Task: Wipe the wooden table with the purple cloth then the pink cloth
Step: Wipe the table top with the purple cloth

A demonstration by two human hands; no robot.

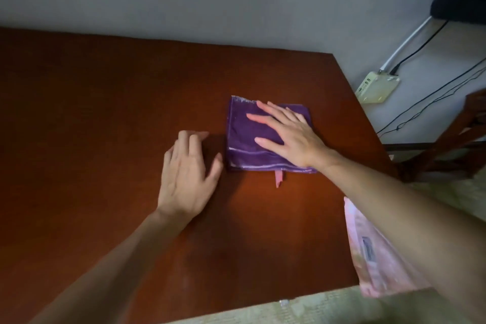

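Observation:
A folded purple cloth point(247, 137) lies flat near the middle right of the dark wooden table point(105, 113). My right hand point(289, 134) rests palm down on top of it, fingers spread. A small pink tag point(278, 179) sticks out from under its near edge. My left hand point(188, 173) lies flat on the bare wood just left of the cloth, not touching it. A folded pink cloth point(378, 255) sits at the table's near right corner, partly hidden under my right forearm.
The table's far edge meets a grey wall. Off the right edge, on the floor, lie a white box point(377, 88) with cables and a wooden chair point(452, 139). A beige carpet point(315, 308) shows beyond the near edge.

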